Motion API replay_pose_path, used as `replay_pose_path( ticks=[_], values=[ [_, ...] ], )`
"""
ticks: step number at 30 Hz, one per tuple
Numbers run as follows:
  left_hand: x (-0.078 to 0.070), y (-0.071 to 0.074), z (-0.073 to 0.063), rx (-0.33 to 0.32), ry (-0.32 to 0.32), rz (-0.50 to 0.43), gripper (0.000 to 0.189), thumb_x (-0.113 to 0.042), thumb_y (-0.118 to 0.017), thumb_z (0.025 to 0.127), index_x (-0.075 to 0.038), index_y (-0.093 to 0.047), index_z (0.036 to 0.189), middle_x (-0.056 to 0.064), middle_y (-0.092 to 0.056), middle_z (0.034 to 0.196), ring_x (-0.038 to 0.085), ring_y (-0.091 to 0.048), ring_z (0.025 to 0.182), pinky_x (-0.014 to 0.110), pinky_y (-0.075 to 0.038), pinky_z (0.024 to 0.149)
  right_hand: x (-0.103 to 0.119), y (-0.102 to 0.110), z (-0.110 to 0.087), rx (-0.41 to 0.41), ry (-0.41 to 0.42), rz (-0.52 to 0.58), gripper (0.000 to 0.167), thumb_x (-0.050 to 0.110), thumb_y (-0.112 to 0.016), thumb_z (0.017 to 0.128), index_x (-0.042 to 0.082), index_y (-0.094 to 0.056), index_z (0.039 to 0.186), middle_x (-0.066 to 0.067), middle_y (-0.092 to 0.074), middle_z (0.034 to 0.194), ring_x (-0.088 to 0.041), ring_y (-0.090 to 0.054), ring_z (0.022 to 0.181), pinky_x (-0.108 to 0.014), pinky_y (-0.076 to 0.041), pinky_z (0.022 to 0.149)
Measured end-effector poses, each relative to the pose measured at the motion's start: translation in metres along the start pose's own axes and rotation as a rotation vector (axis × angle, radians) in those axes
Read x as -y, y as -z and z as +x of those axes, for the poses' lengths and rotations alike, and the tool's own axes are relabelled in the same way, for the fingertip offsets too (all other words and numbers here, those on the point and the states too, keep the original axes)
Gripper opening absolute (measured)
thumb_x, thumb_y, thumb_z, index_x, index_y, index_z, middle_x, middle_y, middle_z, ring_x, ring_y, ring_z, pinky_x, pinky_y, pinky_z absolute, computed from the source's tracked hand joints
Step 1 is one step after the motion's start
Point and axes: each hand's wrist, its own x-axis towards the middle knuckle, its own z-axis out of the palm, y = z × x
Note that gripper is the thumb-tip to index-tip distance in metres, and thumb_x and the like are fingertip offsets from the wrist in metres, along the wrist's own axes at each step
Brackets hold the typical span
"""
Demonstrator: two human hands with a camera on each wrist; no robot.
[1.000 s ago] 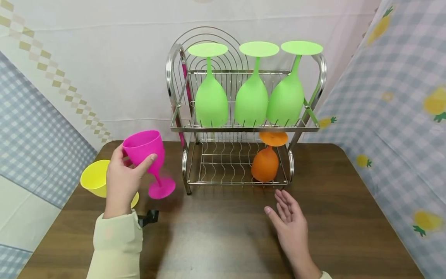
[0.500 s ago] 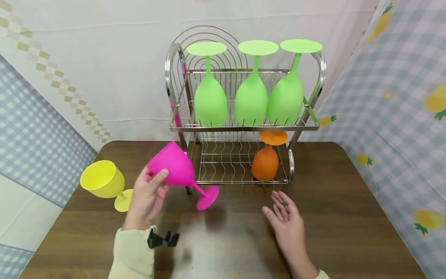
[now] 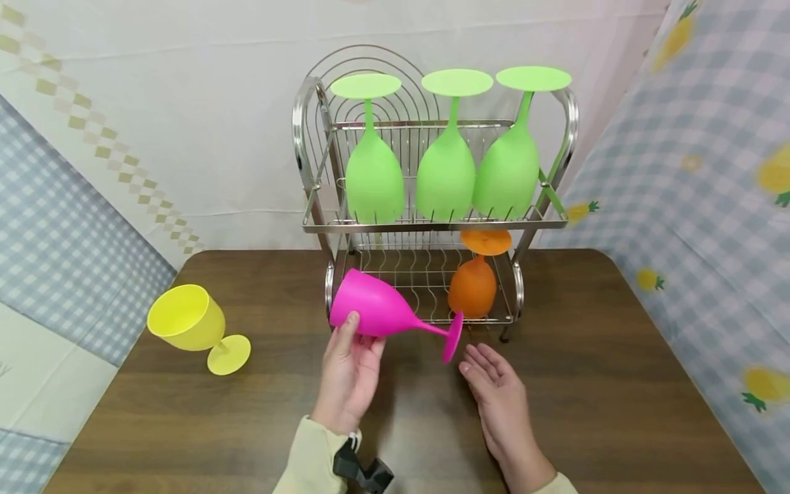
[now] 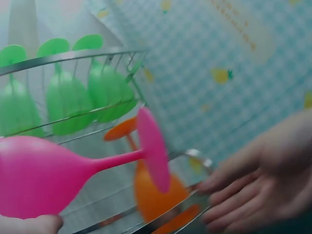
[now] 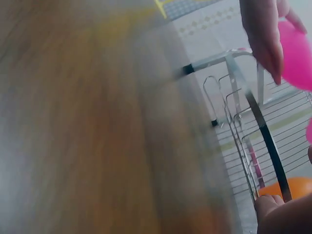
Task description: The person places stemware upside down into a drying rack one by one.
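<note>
A pink goblet [image 3: 376, 307] lies sideways in the air before the rack, its bowl to the left and its foot to the right. My left hand [image 3: 349, 377] grips the bowl from below, thumb on the near side. Close to the goblet's foot is my right hand [image 3: 498, 405], fingers extended and holding nothing; in the left wrist view that hand [image 4: 265, 180] is apart from the pink foot. Behind, an orange goblet [image 3: 472, 288] stands upside down on the rack's lower tier. Several green goblets would overstate it: three green goblets [image 3: 446, 180] stand inverted on the upper tier.
The two-tier metal dish rack [image 3: 435, 227] stands at the back of the wooden table [image 3: 259, 425]. A yellow goblet [image 3: 188, 319] lies tilted on the table at the left. Checked cloth [image 3: 691, 226] hangs along the right side.
My left hand has carried the pink goblet rightward from beside the yellow one, tipping it from upright to sideways. The right hand has shifted only slightly.
</note>
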Motion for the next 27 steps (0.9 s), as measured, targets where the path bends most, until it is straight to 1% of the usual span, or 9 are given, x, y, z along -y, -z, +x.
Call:
replay_pose_path(
  ticks=[4,8,10,13,16,19,21,23,27],
  values=[
    [0.016,-0.006,-0.002,-0.029,0.003,-0.084,0.039,-0.017,-0.059,0.102,-0.007,-0.044,0.137,0.009,-0.048,0.136,0.019,-0.053,0.123,0.032,-0.040,0.113,0.001,-0.013,0.000,0.024,-0.028,0.132,0.060,-0.001,-0.060,0.098,-0.007,-0.031,0.149,-0.026,-0.042,0.149,-0.027,-0.052,0.132,-0.027,-0.047,0.104],
    [0.030,-0.012,-0.007,-0.021,0.055,-0.130,0.048,-0.020,-0.059,0.102,-0.007,-0.037,0.143,0.009,-0.046,0.139,0.019,-0.053,0.127,0.030,-0.040,0.112,0.001,-0.025,-0.002,0.036,-0.027,0.218,0.058,-0.002,-0.062,0.096,-0.007,-0.034,0.147,-0.025,-0.046,0.148,-0.026,-0.055,0.131,-0.029,-0.047,0.105],
    [0.036,-0.015,-0.009,-0.015,0.093,-0.157,0.053,-0.021,-0.060,0.102,-0.007,-0.033,0.146,0.009,-0.046,0.141,0.019,-0.054,0.128,0.030,-0.040,0.112,0.000,-0.031,-0.003,0.035,-0.005,0.243,0.054,-0.004,-0.063,0.096,-0.006,-0.039,0.144,-0.019,-0.053,0.143,-0.023,-0.056,0.129,-0.029,-0.048,0.105],
    [0.043,-0.019,-0.013,-0.018,0.143,-0.195,0.057,-0.025,-0.060,0.102,-0.007,-0.030,0.147,0.008,-0.047,0.140,0.018,-0.055,0.128,0.028,-0.039,0.113,0.000,-0.041,-0.004,0.048,0.062,0.279,0.046,-0.008,-0.063,0.093,-0.002,-0.050,0.137,-0.012,-0.061,0.134,-0.022,-0.059,0.125,-0.029,-0.049,0.104],
    [0.047,-0.021,-0.015,-0.035,0.181,-0.210,0.058,-0.030,-0.061,0.101,-0.007,-0.030,0.145,0.007,-0.048,0.137,0.016,-0.058,0.121,0.025,-0.042,0.110,0.002,-0.052,-0.003,0.066,0.139,0.303,0.048,-0.014,-0.065,0.089,0.001,-0.055,0.134,-0.010,-0.062,0.129,-0.022,-0.060,0.120,-0.031,-0.049,0.104],
    [0.051,-0.023,-0.018,-0.049,0.217,-0.193,0.056,-0.035,-0.059,0.102,-0.009,-0.031,0.142,0.005,-0.051,0.131,0.012,-0.061,0.108,0.017,-0.049,0.098,0.005,-0.061,-0.002,0.063,0.212,0.284,0.056,-0.017,-0.069,0.083,0.001,-0.054,0.134,-0.011,-0.062,0.127,-0.023,-0.060,0.116,-0.031,-0.051,0.102],
    [0.053,-0.023,-0.021,-0.058,0.241,-0.186,0.054,-0.038,-0.058,0.102,-0.009,-0.032,0.140,0.004,-0.053,0.127,0.010,-0.062,0.099,0.014,-0.051,0.089,0.006,-0.064,-0.003,0.031,0.246,0.251,0.059,-0.018,-0.072,0.079,0.001,-0.055,0.132,-0.010,-0.064,0.123,-0.023,-0.061,0.112,-0.030,-0.052,0.099],
    [0.056,-0.023,-0.022,-0.065,0.257,-0.188,0.052,-0.040,-0.056,0.102,-0.009,-0.033,0.137,0.003,-0.054,0.122,0.009,-0.063,0.094,0.012,-0.051,0.084,0.006,-0.066,-0.003,-0.001,0.281,0.205,0.057,-0.018,-0.074,0.077,0.000,-0.057,0.128,-0.009,-0.066,0.118,-0.022,-0.062,0.108,-0.028,-0.053,0.097],
    [0.059,-0.023,-0.023,-0.071,0.266,-0.194,0.051,-0.040,-0.057,0.102,-0.008,-0.035,0.135,0.003,-0.056,0.120,0.009,-0.063,0.095,0.011,-0.051,0.086,0.006,-0.067,-0.002,-0.043,0.325,0.138,0.053,-0.016,-0.076,0.076,-0.001,-0.060,0.125,-0.007,-0.068,0.112,-0.021,-0.063,0.103,-0.026,-0.053,0.094]
  ],
)
